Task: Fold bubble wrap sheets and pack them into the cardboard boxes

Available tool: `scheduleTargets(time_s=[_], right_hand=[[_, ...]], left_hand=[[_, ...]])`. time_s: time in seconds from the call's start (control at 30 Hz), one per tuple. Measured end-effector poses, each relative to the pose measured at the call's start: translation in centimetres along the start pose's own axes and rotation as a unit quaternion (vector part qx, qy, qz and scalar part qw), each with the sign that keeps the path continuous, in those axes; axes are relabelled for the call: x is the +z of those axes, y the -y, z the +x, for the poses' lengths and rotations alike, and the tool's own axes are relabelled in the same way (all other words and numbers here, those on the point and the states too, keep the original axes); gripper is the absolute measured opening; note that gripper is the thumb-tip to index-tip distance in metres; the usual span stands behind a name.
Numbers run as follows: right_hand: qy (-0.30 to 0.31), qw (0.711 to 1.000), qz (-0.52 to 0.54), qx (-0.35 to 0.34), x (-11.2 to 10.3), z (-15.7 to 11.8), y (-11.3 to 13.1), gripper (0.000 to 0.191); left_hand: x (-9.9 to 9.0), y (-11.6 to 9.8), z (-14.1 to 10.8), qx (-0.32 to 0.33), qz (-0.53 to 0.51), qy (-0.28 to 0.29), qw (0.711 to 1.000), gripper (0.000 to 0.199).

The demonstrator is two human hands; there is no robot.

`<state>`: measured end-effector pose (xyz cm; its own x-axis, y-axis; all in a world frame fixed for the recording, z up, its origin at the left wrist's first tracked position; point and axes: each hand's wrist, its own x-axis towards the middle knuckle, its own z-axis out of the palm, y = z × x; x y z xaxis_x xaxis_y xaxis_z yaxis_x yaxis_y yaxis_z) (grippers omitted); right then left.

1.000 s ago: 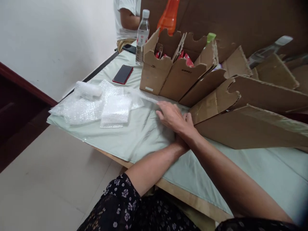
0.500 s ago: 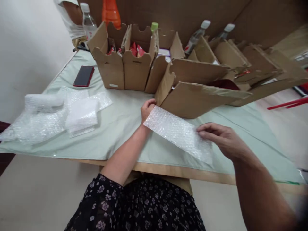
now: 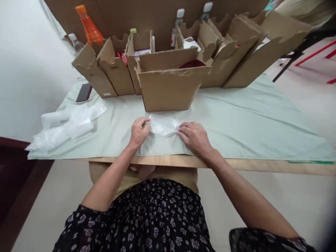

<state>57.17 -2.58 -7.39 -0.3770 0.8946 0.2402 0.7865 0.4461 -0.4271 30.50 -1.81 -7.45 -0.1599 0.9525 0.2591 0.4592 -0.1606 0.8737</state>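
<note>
A small sheet of clear bubble wrap [image 3: 163,125] lies between my two hands, just in front of a wide cardboard box [image 3: 168,91]. My left hand [image 3: 139,132] pinches its left end, thumb and fingers pressed together. At the right end, my right hand [image 3: 193,136] has its fingers closed on the edge of the wrap. More bubble wrap [image 3: 65,126] is piled on the left part of the green cloth [image 3: 120,140].
Several open cardboard boxes [image 3: 215,66] stand in a row behind, holding packets. An orange bottle [image 3: 90,28] and clear bottles [image 3: 178,22] rise behind them. A dark phone [image 3: 84,92] lies at the left. Red bars [image 3: 315,53] show at the right.
The wrap, held slanting before, is now level between both hands. My right hand has moved left and inward, to the wrap's right end. The view has shifted, and the front box now faces me squarely.
</note>
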Motion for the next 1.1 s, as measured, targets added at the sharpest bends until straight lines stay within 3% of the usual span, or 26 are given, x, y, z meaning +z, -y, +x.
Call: scheduleTargets(time_s=[0.17, 0.43, 0.53, 0.7, 0.97, 1.1], right_hand=[[-0.026, 0.992, 0.116, 0.051, -0.3, 0.3, -0.5, 0.025], [-0.016, 0.979, 0.193, 0.070, -2.3, 0.3, 0.0, 0.031], [-0.010, 0.972, 0.224, 0.073, -2.4, 0.1, 0.9, 0.029], [-0.004, 0.959, 0.270, 0.086, -1.5, -0.2, 1.9, 0.023], [0.047, 0.933, 0.321, 0.156, -1.3, 0.0, 1.7, 0.024], [0.069, 0.924, 0.344, 0.155, -1.7, 0.4, 1.1, 0.024]], left_hand=[[0.1, 0.5, -1.7, -0.002, -0.002, 0.007, 1.000, 0.020], [-0.9, 1.0, -2.5, -0.027, -0.099, 0.052, 0.993, 0.059], [-1.4, 0.9, -3.1, -0.050, -0.163, 0.064, 0.983, 0.060], [-2.7, 0.7, -4.3, -0.072, -0.195, 0.034, 0.978, 0.050], [-4.0, -0.1, -8.0, -0.056, -0.013, -0.043, 0.997, 0.039], [-3.9, -1.6, -9.9, 0.033, 0.126, -0.082, 0.988, 0.032]])
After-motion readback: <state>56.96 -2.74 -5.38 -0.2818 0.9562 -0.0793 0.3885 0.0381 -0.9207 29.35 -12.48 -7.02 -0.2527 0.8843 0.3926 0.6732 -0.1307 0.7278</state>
